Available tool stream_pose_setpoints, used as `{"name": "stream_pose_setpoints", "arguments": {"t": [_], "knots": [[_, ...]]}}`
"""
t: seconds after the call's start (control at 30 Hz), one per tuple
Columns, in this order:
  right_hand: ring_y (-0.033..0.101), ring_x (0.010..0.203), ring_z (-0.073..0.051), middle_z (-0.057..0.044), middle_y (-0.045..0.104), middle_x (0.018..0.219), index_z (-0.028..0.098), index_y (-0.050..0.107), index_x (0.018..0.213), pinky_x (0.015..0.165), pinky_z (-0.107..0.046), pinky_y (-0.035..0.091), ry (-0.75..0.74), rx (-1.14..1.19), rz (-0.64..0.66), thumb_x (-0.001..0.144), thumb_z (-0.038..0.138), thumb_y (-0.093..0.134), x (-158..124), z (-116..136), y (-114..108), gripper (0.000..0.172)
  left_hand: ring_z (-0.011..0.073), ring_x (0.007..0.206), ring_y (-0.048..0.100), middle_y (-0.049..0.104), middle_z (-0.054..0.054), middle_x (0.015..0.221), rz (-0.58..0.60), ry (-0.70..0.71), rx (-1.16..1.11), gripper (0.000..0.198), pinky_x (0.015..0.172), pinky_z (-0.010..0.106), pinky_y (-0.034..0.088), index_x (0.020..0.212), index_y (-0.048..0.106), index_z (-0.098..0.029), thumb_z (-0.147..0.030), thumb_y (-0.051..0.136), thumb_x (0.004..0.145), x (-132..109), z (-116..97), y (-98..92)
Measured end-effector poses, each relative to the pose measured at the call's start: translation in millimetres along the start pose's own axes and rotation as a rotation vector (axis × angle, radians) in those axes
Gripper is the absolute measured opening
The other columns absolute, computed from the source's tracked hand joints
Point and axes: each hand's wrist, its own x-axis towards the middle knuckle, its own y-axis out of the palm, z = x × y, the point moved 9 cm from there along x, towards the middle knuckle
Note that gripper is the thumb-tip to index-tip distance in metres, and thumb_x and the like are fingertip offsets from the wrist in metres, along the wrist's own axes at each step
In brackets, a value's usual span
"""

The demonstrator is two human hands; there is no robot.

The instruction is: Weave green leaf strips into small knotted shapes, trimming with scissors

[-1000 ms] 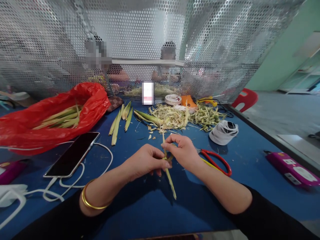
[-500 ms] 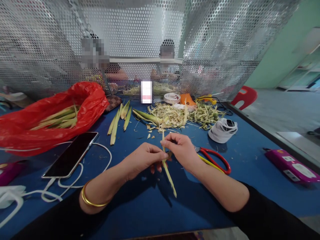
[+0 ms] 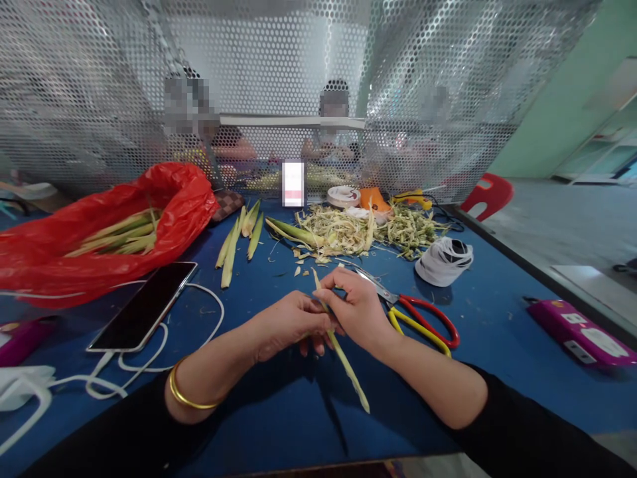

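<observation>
Between my hands runs a slender pale-green plant shoot (image 3: 348, 372), its thick end slanting toward me and its thin tip pointing away. My left hand (image 3: 298, 322) pinches it near the middle. Higher up, toward the tip, my right hand (image 3: 351, 299) grips it between thumb and forefinger; part of the grip is hidden. Scissors (image 3: 423, 322) with one red and one yellow handle lie partly under my right wrist. Beyond my hands is a heap of shredded pale peelings (image 3: 343, 229), with a larger green shoot (image 3: 293, 231) at its left edge.
Several leafy shoots (image 3: 231, 245) lie near a red plastic bag (image 3: 184, 192) of more stalks. A phone (image 3: 144, 305) with white cables lies at left. On the right are a wound white ribbon (image 3: 444, 262) and a purple pack (image 3: 577, 332). Behind a perforated metal screen (image 3: 279, 79) people sit.
The shoot has swung so its near end points further right and toward me. My right hand has drawn slightly left and nearer, uncovering more of the scissors.
</observation>
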Motion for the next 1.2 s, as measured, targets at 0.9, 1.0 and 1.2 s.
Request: {"name": "stream_pose_setpoints", "arguments": {"t": [0.9,1.0,1.2], "knots": [[0.053,0.072,-0.016,-0.001,0.059,0.073,0.019,0.058,0.068,0.068,-0.027,0.042,0.029,0.071,0.111,0.085,0.02,0.05,-13,6,14,0.019,0.018,0.083,0.063,0.072,0.005,0.079,-0.464,0.414,-0.446,0.024,0.076,0.027,0.047,0.082,0.073,-0.013,-0.021,0.078,0.06,-11,-27,-49.9],[0.051,0.071,-0.016,0.0,0.055,0.07,0.019,0.055,0.065,0.067,-0.026,0.04,0.016,0.027,0.147,0.083,0.018,0.051,-13,8,16,0.018,0.0166,0.081,0.063,0.072,0.005,0.079,-0.475,0.413,-0.474,0.021,0.075,0.026,0.047,0.079,0.072,-0.013,-0.02,0.077,0.06,-12,-26,-49.7],[0.049,0.071,-0.015,0.001,0.052,0.069,0.02,0.046,0.06,0.063,-0.025,0.039,0.003,-0.006,0.176,0.082,0.017,0.052,-14,10,18,0.023,0.0167,0.079,0.063,0.073,0.005,0.078,-0.488,0.402,-0.544,0.02,0.077,0.027,0.047,0.075,0.072,-0.013,-0.02,0.079,0.057,-11,-23,-49.8]]}}
